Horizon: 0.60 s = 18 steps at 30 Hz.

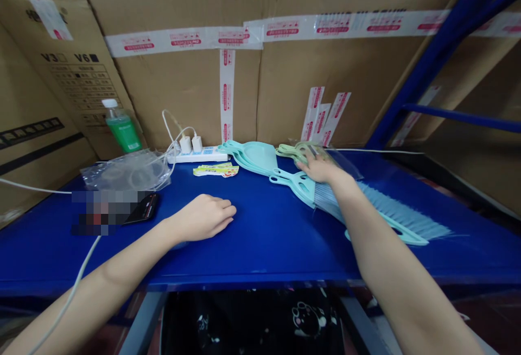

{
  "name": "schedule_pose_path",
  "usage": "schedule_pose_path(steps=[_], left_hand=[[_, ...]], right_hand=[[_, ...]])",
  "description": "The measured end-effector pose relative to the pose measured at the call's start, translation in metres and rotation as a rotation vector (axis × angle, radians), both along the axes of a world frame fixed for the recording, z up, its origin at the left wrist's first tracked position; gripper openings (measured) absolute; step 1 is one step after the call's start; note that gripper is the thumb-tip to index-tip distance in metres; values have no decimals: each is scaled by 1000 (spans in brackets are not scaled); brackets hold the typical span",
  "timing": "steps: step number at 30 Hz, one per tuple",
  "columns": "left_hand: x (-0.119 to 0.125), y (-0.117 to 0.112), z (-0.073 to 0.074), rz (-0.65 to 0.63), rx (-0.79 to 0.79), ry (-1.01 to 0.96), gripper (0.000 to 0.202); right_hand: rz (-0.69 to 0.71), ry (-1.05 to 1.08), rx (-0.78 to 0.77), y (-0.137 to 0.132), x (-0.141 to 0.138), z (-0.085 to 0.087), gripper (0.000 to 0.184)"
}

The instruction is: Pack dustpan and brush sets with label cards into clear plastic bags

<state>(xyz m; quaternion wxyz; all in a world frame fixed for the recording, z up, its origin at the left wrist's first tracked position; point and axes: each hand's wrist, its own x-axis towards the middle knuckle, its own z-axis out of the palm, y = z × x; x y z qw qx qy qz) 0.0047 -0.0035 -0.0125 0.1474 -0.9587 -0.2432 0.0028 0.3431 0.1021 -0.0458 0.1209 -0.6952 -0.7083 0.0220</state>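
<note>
My left hand (205, 215) rests on the blue table (260, 246), fingers loosely curled, with nothing in it. My right hand (319, 169) reaches to the back right and lies flat, fingers stretched out, on a clear bag holding pale green pieces (299, 151). Under and beside my right forearm lie teal hand brushes (391, 216) with long bristles. A stack of teal dustpans (256, 157) sits just left of my right hand.
A white power strip (197, 154) with chargers lies at the back, a green bottle (122, 127) to its left. Clear plastic bags (126, 170) and a black phone (144, 208) lie at left. A printed label (215, 170) is near the strip. Cardboard boxes (285, 73) wall the back.
</note>
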Motion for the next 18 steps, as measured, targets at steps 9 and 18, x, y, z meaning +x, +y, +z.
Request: schedule_pose_path(steps=[9, 18], left_hand=[[5, 3, -13, 76, 45, -71, 16], [20, 16, -19, 187, 24, -146, 26]], right_hand=[[-105, -42, -136, -23, -38, 25, 77], [-52, -85, -201, -29, -42, 31, 78]])
